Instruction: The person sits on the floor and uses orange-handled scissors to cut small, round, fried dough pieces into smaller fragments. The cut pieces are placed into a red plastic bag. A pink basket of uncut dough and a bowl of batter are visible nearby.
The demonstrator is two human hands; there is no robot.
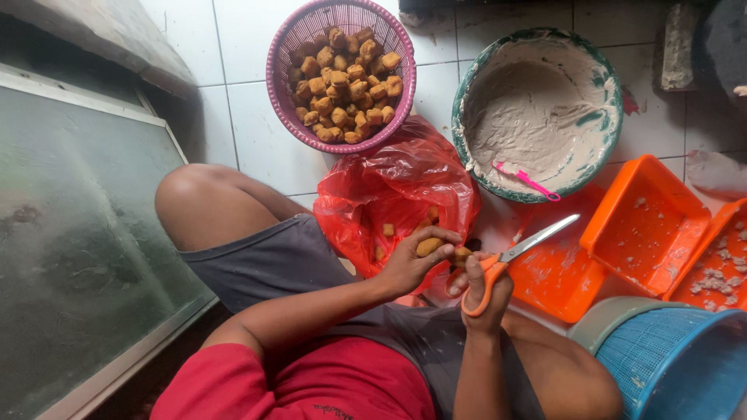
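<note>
My left hand (pixel 411 263) holds a golden-brown fried tofu puff (pixel 429 246) between thumb and fingers, over my lap. My right hand (pixel 484 289) grips orange-handled scissors (pixel 510 254), their blades pointing up and right, slightly apart. Both hands sit close together just in front of a red plastic bag (pixel 397 187) that holds a few more puffs. A pink basket (pixel 283 47) full of several puffs stands on the tiled floor beyond my left knee.
A large green-rimmed basin (pixel 545 105) of pale paste with a pink spoon (pixel 529 182) stands at the upper right. Orange trays (pixel 646 225) lie to the right, a blue basket (pixel 677 362) at the lower right. A glass panel (pixel 70 233) lies on my left.
</note>
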